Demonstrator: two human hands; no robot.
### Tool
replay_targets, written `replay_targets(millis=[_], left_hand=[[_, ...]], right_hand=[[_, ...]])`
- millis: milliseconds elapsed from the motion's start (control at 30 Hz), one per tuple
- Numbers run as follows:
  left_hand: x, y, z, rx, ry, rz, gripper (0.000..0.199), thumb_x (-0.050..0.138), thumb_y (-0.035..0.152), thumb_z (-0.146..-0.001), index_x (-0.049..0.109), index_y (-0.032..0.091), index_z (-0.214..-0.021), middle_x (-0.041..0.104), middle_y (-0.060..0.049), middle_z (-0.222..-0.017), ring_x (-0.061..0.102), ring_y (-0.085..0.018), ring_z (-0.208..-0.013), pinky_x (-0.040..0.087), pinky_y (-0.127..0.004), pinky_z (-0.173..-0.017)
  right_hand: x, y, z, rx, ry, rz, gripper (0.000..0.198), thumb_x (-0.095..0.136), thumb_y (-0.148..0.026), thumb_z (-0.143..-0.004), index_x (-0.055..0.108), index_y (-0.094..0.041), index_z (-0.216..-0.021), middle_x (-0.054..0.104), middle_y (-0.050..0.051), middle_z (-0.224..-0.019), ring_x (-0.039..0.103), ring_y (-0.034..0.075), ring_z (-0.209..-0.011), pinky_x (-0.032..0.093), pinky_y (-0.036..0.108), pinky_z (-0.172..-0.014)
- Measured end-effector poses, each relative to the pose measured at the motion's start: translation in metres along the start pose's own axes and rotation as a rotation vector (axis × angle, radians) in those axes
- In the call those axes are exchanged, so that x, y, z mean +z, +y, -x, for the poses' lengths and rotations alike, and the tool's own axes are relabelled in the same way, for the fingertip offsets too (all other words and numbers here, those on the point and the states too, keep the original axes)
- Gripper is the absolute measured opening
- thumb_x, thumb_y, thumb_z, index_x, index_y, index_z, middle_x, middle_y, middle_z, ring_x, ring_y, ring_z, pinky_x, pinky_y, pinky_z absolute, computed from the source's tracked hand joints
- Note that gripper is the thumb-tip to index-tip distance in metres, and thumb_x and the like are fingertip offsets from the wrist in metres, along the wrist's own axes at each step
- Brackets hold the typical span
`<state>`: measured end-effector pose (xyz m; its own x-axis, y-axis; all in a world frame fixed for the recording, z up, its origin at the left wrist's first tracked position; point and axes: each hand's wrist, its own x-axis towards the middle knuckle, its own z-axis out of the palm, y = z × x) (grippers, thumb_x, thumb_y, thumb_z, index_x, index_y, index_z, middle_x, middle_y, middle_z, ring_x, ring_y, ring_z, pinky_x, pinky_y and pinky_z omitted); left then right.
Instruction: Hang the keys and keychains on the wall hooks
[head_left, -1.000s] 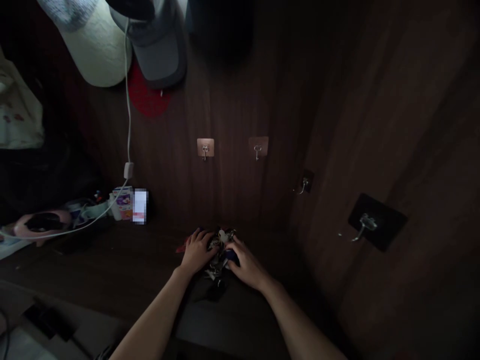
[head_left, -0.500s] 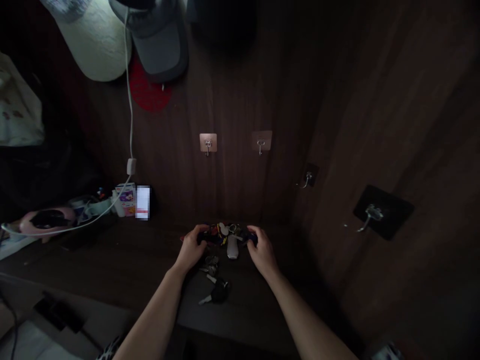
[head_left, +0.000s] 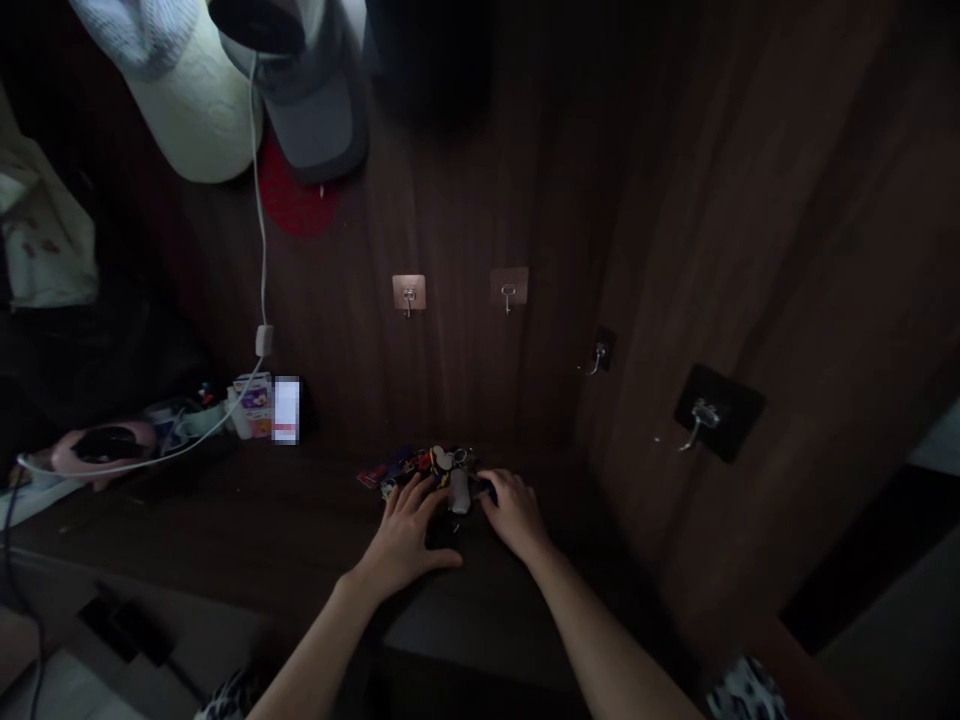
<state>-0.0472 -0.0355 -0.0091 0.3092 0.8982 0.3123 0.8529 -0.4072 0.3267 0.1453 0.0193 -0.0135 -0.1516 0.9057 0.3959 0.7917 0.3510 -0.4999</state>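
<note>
My left hand [head_left: 405, 538] lies palm down with fingers and thumb spread. Its fingertips touch the near side of a pile of keys and keychains [head_left: 433, 464], some red, yellow and black. Small metal bits peek out beside its fingers, while whatever is under the palm is hidden. A grey key fob [head_left: 460, 493] rests at the pile's right end, between my hands. To the right of it, my right hand [head_left: 516, 512] has its fingers curled around a small dark blue object [head_left: 490, 489]; its kind is too dark to tell.
The dark wooden shelf [head_left: 315, 540] meets a back panel with metal hooks [head_left: 409, 295] and a side panel with a larger hook [head_left: 701, 420]. At left stand small boxes [head_left: 255, 405], a lit screen [head_left: 286, 410] and a pink item [head_left: 105, 450] under a white cable [head_left: 262, 240]. Caps [head_left: 315, 120] hang above.
My left hand has let go of the pile's left end, moved right and nearer, and spread over where loose keys lay. My right hand has shifted slightly nearer.
</note>
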Motion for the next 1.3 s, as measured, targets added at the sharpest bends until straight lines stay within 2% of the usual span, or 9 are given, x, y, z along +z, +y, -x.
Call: replay_targets(millis=[100,233,300,400,533,733,867,1033,1300], left_hand=[[0.013,0.018,-0.028,0.030,0.049,-0.053,0.078,0.059,0.059,-0.067,0.035,0.026,-0.133,0.037,-0.011,-0.139,0.025,-0.030,-0.132,0.017,-0.055,-0.106],[0.016,0.031,-0.054,0.070,0.285,-0.032,0.047,0.049,0.044,-0.081,0.044,0.025,-0.124,0.051,-0.008,-0.126,0.042,-0.023,-0.121,0.022,-0.047,-0.107],[0.012,0.025,-0.057,-0.040,0.446,0.072,0.031,0.040,0.036,-0.087,0.050,0.022,-0.113,0.059,-0.007,-0.112,0.051,-0.020,-0.109,0.032,-0.041,-0.101],[0.001,0.003,-0.049,-0.300,0.699,0.226,0.027,0.036,0.031,-0.087,0.053,0.019,-0.104,0.061,-0.007,-0.102,0.057,-0.019,-0.095,0.043,-0.036,-0.088],[-0.008,-0.025,-0.033,-0.496,0.825,0.299,0.026,0.038,0.026,-0.083,0.054,0.020,-0.102,0.062,-0.006,-0.098,0.060,-0.018,-0.086,0.046,-0.033,-0.081],[-0.006,-0.036,-0.035,-0.486,0.782,0.311,0.024,0.039,0.023,-0.080,0.057,0.020,-0.094,0.063,-0.005,-0.094,0.059,-0.018,-0.088,0.046,-0.031,-0.079],[-0.006,-0.037,-0.037,-0.511,0.576,0.235,0.025,0.041,0.019,-0.078,0.063,0.019,-0.090,0.063,-0.007,-0.092,0.057,-0.021,-0.092,0.044,-0.034,-0.083],[-0.007,-0.030,-0.036,-0.513,0.398,0.104,0.029,0.046,0.028,-0.079,0.064,0.028,-0.102,0.059,-0.006,-0.110,0.049,-0.026,-0.106,0.040,-0.042,-0.088],[0.001,-0.029,-0.036,-0.359,0.361,0.063,0.018,0.060,0.035,-0.073,0.068,0.029,-0.088,0.055,-0.004,-0.110,0.046,-0.026,-0.109,0.035,-0.044,-0.093]], right_hand=[[-0.001,0.000,0.001,0.030,0.006,-0.006,0.031,0.046,-0.015,-0.077,0.057,-0.023,-0.104,0.061,0.005,-0.109,0.051,0.023,-0.101,0.035,0.037,-0.083],[-0.006,0.002,0.003,0.099,0.116,0.002,0.027,0.047,-0.014,-0.075,0.060,-0.024,-0.096,0.061,0.005,-0.102,0.051,0.024,-0.098,0.036,0.036,-0.080],[-0.010,0.004,0.004,0.125,0.196,-0.013,0.026,0.046,-0.014,-0.075,0.061,-0.025,-0.093,0.061,0.005,-0.102,0.050,0.024,-0.097,0.036,0.037,-0.079],[-0.013,0.009,0.004,0.127,0.271,-0.097,0.027,0.042,-0.012,-0.075,0.061,-0.023,-0.089,0.061,0.006,-0.098,0.052,0.023,-0.093,0.038,0.038,-0.081],[-0.009,0.018,0.000,0.111,0.330,-0.268,0.027,0.039,-0.012,-0.072,0.062,-0.021,-0.083,0.063,0.006,-0.088,0.055,0.022,-0.089,0.041,0.035,-0.082],[-0.001,0.029,-0.006,0.197,0.355,-0.429,0.026,0.036,-0.017,-0.070,0.061,-0.019,-0.077,0.065,0.006,-0.084,0.059,0.020,-0.084,0.043,0.034,-0.081],[-0.001,0.030,-0.007,0.196,0.363,-0.455,0.026,0.037,-0.020,-0.069,0.062,-0.019,-0.076,0.066,0.007,-0.082,0.060,0.021,-0.083,0.044,0.034,-0.078],[-0.001,0.029,-0.007,0.199,0.363,-0.467,0.025,0.038,-0.022,-0.069,0.062,-0.019,-0.073,0.067,0.006,-0.080,0.061,0.021,-0.080,0.044,0.034,-0.076],[-0.005,0.023,-0.005,0.193,0.346,-0.479,0.024,0.038,-0.023,-0.068,0.061,-0.019,-0.072,0.067,0.006,-0.078,0.060,0.021,-0.079,0.044,0.033,-0.076]])
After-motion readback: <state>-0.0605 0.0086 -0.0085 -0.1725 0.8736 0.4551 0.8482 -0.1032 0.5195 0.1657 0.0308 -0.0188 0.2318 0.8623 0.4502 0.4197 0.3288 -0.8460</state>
